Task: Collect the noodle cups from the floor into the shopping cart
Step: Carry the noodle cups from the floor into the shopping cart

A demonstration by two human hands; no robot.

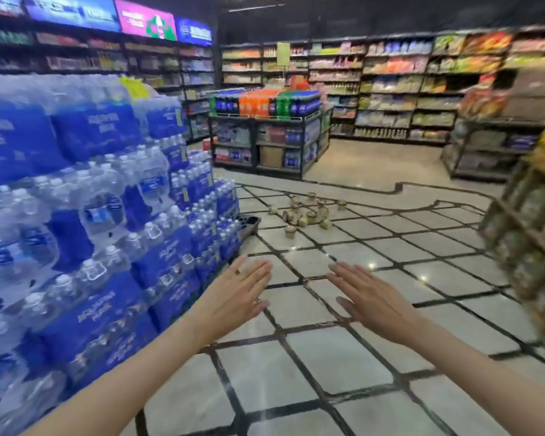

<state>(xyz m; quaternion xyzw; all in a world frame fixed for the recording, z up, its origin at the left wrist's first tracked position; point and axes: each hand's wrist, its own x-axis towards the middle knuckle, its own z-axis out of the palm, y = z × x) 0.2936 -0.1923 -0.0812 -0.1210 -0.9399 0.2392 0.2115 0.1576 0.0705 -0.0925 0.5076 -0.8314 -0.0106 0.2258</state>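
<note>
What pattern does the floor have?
Pale glossy tiles divided by a dark line grid, clearest in the head view.

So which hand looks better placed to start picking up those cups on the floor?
Neither clearly. The left hand and right hand are both open, empty and level, far short of the noodle cups, which lie ahead roughly between them. The right has slightly more room, away from the water bottle stack.

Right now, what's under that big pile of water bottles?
A dark pallet pokes out at the corner of the water bottle stack, resting on the tiled floor. The packs cover the rest of it. Noodle cups lie scattered beyond.
</note>
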